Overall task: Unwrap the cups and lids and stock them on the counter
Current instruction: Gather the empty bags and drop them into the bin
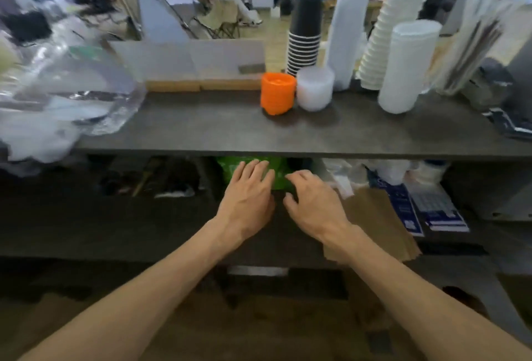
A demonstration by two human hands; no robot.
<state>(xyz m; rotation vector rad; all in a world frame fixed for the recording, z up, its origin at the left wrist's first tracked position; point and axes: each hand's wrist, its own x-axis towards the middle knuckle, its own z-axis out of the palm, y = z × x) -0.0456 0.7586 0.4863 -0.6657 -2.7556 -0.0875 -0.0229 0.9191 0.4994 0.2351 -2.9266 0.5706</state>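
green bag (250,172) under both hands

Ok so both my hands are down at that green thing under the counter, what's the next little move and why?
Probably close both hands on the green package and draw it out from the shelf. The left hand lies flat on it with straight fingers, the right hand hovers beside it, fingers loosely bent, neither gripping. It sits tucked beneath the counter, where stacks already stand.
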